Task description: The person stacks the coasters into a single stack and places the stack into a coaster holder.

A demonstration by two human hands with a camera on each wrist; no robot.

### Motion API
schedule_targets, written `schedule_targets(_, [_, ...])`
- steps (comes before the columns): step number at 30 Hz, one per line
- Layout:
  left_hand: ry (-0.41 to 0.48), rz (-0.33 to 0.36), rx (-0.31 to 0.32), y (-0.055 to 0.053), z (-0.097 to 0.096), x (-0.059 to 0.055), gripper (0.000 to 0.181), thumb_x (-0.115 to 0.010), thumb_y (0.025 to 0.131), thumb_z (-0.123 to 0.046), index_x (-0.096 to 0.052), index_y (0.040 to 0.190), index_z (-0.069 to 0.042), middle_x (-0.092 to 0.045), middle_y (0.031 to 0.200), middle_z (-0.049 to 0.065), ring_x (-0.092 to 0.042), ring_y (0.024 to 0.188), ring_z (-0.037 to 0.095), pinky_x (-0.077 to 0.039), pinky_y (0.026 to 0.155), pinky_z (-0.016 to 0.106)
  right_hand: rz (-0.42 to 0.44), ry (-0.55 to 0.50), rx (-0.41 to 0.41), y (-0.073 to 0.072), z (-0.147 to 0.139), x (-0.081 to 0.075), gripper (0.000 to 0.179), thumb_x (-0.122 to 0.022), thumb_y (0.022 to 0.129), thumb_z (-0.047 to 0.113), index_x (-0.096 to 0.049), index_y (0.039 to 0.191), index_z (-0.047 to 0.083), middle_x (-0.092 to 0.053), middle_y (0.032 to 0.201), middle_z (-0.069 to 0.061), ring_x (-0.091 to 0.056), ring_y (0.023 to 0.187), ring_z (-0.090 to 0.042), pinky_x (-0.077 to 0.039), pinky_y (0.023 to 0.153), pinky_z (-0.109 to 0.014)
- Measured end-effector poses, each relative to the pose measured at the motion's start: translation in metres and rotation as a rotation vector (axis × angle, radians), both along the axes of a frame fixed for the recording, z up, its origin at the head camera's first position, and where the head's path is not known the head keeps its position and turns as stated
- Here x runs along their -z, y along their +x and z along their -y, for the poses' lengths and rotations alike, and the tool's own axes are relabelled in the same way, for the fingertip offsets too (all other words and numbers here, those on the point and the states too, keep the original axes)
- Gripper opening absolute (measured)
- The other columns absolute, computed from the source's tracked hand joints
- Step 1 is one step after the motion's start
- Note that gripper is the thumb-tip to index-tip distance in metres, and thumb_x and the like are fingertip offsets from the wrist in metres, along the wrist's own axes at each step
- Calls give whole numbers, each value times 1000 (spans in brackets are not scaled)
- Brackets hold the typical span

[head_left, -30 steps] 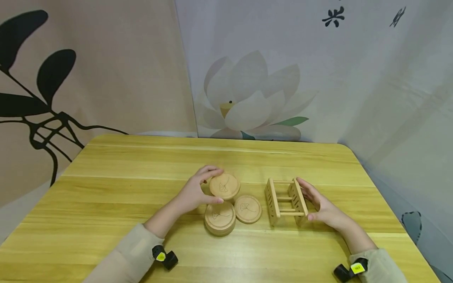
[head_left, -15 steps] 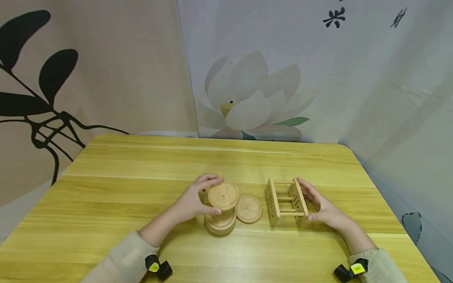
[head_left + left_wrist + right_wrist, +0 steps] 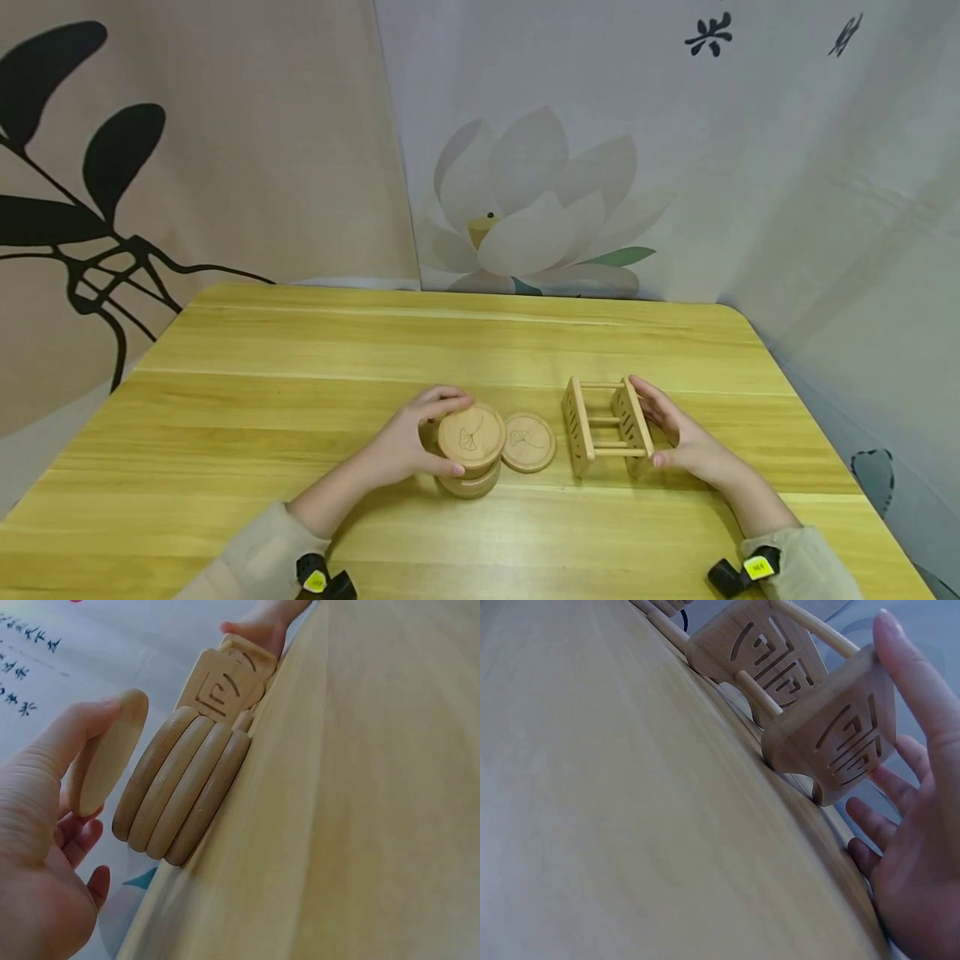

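Observation:
My left hand (image 3: 401, 442) pinches a round wooden coaster (image 3: 471, 436) by its edge, thumb at the near side and fingers at the far side. A leaf-like line drawing is engraved on its face. Below it stands a stack of similar coasters (image 3: 471, 486); the left wrist view shows a gap between the held coaster (image 3: 112, 761) and the stack (image 3: 184, 787). One more coaster (image 3: 528, 442) lies flat to the right of the stack. My right hand (image 3: 690, 442) holds a wooden coaster rack (image 3: 576, 425) by its right cut-out panel (image 3: 840, 742), thumb and fingers at opposite edges.
Everything stands on a light wooden table (image 3: 300, 342) with rounded back corners. Behind it hangs a printed cloth (image 3: 555, 183) with a lotus and dark leaves. Between the single coaster and the rack is a narrow strip of tabletop.
My left hand has brought the pinched coaster toward the near side and over the stack, now covering most of its top. The right hand and the rack have stayed in place.

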State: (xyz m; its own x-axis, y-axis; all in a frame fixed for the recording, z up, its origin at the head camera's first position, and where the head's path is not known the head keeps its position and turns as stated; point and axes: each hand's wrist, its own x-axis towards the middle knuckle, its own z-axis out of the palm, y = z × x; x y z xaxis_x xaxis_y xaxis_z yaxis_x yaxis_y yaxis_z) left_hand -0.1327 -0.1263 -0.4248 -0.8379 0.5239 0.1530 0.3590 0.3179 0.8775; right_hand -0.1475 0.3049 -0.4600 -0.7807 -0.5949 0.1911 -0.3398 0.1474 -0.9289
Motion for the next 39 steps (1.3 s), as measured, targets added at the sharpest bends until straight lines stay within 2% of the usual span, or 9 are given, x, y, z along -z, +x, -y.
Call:
schedule_targets(7, [-24, 19, 8, 3, 4, 6, 87, -90, 63, -29, -52, 138, -9, -41, 142, 9, -31, 133, 33, -16, 106, 65, 13, -1, -2, 0, 0, -2, 96, -69, 86, 44, -9, 155, 18, -10, 159, -6, -26, 137, -11, -25, 104, -19])
schedule_targets(14, [-19, 2, 18, 3, 5, 11, 87, -90, 63, -31, -52, 138, -10, -42, 140, 7, -33, 132, 32, -19, 105, 64, 19, 2, -2, 0, 0, -1, 95, -69, 86, 44, -9, 155, 19, -10, 159, -6, -25, 137, -9, -25, 104, -18])
schedule_targets(24, [-23, 18, 33, 5, 5, 14, 89, -91, 61, -31, -52, 138, -7, -43, 139, 2, -34, 130, 29, -22, 107, 57, 17, 1, 0, 0, -1, -1, 96, -70, 85, 44, -10, 155, 19, -11, 159, -7, -26, 137, -11, -25, 104, -19])
schedule_targets(29, [-26, 18, 43, 5, 5, 14, 89, -91, 62, -30, -51, 138, -7, -43, 139, 4, -35, 130, 28, -22, 107, 55, 13, 1, 3, 1, 1, -3, 97, -70, 85, 45, -9, 155, 17, -12, 159, -6, -27, 136, -10, -25, 104, -19])
schedule_targets(39, [-27, 8, 46, 4, 5, 15, 89, -91, 61, -30, -51, 138, -8, -44, 137, 2, -37, 128, 29, -23, 106, 57, 13, -6, 1, 1, 1, -3, 97, -70, 85, 46, -10, 155, 17, -12, 159, -6, -27, 136, -10, -25, 105, -19])
